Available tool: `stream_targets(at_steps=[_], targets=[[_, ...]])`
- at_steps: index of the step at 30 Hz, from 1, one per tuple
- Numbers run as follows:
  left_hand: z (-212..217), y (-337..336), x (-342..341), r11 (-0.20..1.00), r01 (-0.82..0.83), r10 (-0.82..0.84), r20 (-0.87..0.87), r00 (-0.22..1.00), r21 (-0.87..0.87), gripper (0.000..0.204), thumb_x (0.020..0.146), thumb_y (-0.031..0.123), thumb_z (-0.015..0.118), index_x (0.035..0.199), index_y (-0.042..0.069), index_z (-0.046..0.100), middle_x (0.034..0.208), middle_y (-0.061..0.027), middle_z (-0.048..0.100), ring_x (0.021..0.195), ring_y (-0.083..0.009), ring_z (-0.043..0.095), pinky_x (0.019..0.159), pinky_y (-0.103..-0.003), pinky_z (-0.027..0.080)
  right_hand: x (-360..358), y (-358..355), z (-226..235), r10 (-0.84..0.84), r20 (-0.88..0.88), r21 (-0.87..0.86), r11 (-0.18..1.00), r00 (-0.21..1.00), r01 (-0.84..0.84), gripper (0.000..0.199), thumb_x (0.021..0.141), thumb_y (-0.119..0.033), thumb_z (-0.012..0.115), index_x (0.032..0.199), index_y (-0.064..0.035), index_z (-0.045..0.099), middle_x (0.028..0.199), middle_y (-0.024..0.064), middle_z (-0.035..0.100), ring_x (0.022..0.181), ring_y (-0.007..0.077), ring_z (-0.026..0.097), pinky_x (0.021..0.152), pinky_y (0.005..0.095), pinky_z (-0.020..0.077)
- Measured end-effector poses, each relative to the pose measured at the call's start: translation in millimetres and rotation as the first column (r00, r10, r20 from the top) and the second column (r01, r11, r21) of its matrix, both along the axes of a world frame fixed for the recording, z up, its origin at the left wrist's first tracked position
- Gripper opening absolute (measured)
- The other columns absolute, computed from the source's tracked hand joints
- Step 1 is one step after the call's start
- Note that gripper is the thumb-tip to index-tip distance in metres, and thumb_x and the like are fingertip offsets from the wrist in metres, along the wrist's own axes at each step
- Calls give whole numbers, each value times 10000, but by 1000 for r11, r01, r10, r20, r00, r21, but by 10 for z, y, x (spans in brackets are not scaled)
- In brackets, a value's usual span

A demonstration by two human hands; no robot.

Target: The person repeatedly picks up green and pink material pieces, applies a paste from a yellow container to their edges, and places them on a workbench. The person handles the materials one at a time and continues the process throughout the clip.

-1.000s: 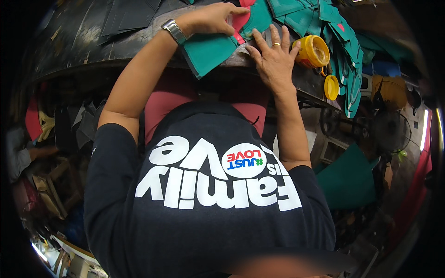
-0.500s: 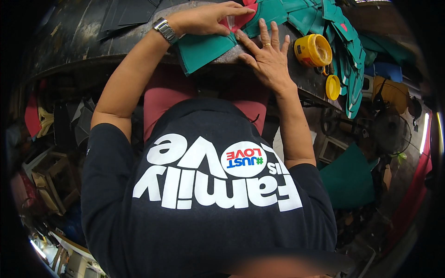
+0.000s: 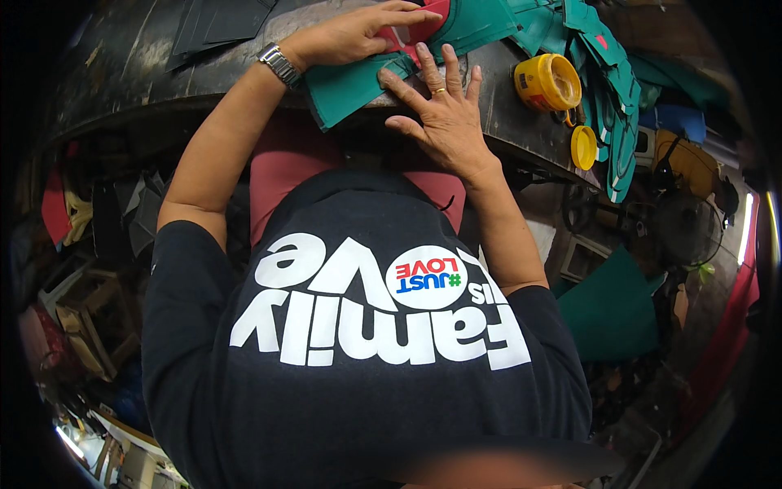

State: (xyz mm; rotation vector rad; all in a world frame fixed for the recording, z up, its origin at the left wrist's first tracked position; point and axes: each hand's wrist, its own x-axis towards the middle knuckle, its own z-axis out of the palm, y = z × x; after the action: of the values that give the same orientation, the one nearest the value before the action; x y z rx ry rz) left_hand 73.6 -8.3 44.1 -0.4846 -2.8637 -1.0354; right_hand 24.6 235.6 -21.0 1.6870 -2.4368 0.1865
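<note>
A green sheet piece (image 3: 346, 90) lies at the near edge of the dark worktable, one corner sticking out past it. Beyond it is a red piece (image 3: 419, 31) with a pale patch, and another green piece (image 3: 481, 24) adjoins that on the right. My left hand (image 3: 350, 37), wearing a metal watch, rests over the red piece with fingers and thumb stretched apart. My right hand (image 3: 444, 110) is spread, its index fingertip touching the near green piece close to where it meets the red. What lies under my left palm is hidden.
Right of my right hand stands an open yellow tub (image 3: 547, 81) with pale contents, its yellow lid (image 3: 583, 147) beside it at the table edge. Several green pieces (image 3: 607, 98) are heaped along the right. Dark sheets (image 3: 220, 28) lie at the far left of the worktable (image 3: 130, 90).
My right hand has slid left, and its index finger has come onto the near green piece. My left hand has shifted slightly left and stays over the red piece.
</note>
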Motion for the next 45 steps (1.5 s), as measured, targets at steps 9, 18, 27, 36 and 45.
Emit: stream_targets(at_steps=[9,18,27,36,45], targets=[[-674,151,-807,879,210,-105,-256,961,428,527,969,44,578,1478,118,463,1438,-142,468,1328,-259,467,1052,-365,436,-536,54,8,-146,-143,-12,989,979,146,559,949,-654,435,1461,-431,458,1650,101,198,1525,384,79,1123,725,74],[-713,119,-782,864,156,-95,-149,984,478,566,955,66,618,1490,137,448,1452,-140,453,1319,-276,470,1051,-361,439,-409,64,-29,-122,19,41,992,992,121,586,950,-675,407,1487,-440,413,1650,119,189,1525,393,63,1140,708,72],[-760,119,-814,923,159,-46,-311,949,351,629,894,5,650,1480,136,461,1442,-153,470,1314,-303,472,1048,-367,434,78,-17,12,-47,36,25,999,998,46,648,899,-697,472,1482,-416,433,1625,147,242,1517,397,99,1119,728,102],[-734,121,-797,900,164,-59,-260,964,404,626,890,-9,645,1472,133,465,1424,-147,479,1289,-298,486,1037,-364,442,262,-30,2,-19,103,15,1000,995,18,641,903,-705,461,1484,-436,423,1643,127,202,1516,408,89,1143,699,77],[-748,133,-783,886,160,-51,-251,967,434,641,880,-43,633,1472,139,469,1424,-134,475,1280,-277,493,1016,-340,453,-358,136,35,-70,459,-352,901,886,253,518,1011,-610,359,1359,-326,617,1598,202,279,1503,447,82,1124,705,-1]])
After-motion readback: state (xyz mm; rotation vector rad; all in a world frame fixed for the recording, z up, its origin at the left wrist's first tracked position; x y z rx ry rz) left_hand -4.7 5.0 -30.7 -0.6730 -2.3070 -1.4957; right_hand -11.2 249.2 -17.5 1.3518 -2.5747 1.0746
